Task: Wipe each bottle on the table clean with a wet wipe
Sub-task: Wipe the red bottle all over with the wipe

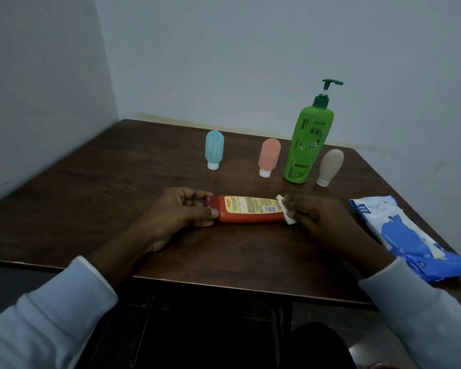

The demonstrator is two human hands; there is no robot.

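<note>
A red bottle (250, 209) with a yellow label lies on its side near the middle of the brown table (91, 198). My left hand (181, 214) grips its cap end. My right hand (314, 217) pinches a white wet wipe (286, 211) against the bottle's right end. Behind it stand a blue squeeze bottle (214, 149), a pink squeeze bottle (268, 155), a tall green pump bottle (308, 139) and a beige squeeze bottle (330, 166), all upright.
A blue and white pack of wet wipes (405, 235) lies at the table's right edge, beside my right forearm. Walls close in behind and to the left of the table. The near edge runs just under my wrists.
</note>
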